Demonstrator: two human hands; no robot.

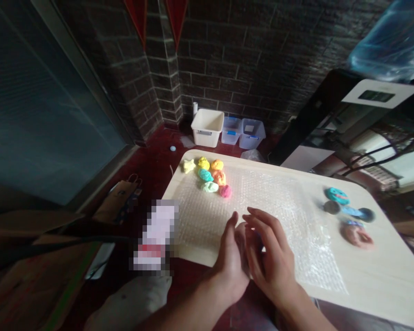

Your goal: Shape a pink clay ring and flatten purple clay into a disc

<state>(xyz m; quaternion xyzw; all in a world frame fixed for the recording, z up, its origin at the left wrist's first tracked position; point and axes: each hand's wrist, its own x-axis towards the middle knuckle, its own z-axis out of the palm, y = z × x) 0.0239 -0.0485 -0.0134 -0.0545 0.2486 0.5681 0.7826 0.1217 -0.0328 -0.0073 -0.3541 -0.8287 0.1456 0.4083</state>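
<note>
Above the table's near edge, my left hand (232,259) and my right hand (271,253) are brought together, palms facing. The fingers of both curl around the space between them. A small purplish patch shows there, but what they hold is mostly hidden. Beneath and beyond the hands lies a sheet of bubble wrap (272,193). On its far left part sit several small soft-looking lumps, among them a teal lump (205,174), a pale green lump (210,186) and a pink lump (225,191). A pale yellow star-shaped lump (189,166) lies at the corner.
On the table's (386,280) right side are a round teal piece (337,196), a blue bar with dark round ends (353,211) and a pink ring-shaped piece (359,235). Behind, a white bin (207,133) and clear tubs (251,134) stand on the floor. A water dispenser (310,119) rises at right.
</note>
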